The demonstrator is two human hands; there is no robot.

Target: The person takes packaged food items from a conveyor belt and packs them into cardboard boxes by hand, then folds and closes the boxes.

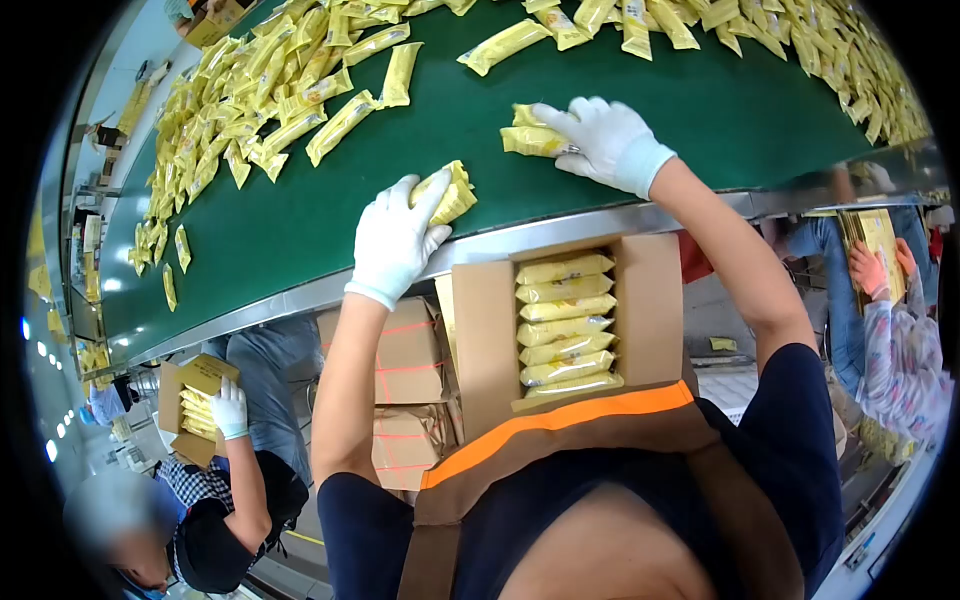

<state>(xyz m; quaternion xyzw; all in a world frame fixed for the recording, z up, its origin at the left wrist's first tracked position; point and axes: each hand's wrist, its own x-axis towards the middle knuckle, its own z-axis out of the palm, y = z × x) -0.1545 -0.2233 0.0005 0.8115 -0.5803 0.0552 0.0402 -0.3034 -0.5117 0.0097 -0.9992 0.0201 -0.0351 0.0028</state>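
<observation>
White gloves cover both my hands. My left hand (396, 236) is closed around yellow packets (457, 196) above the near edge of the green table (300, 235). Farther right, my right hand (607, 140) grips more yellow packets (533, 140) by their right end, over the green surface. Below the metal edge, against my apron, an open cardboard box (484, 330) holds a column of several yellow packets (567, 330) lying flat on one another's edges. How many packets each hand holds cannot be made out.
Heaps of yellow packets (240, 90) lie at the back left and back right. Taped cartons (410, 350) stand below the table. At the lower left a co-worker's gloved hand (229, 410) touches an open box (170, 400); at the right another person's orange-gloved hands (868, 268) hold cardboard.
</observation>
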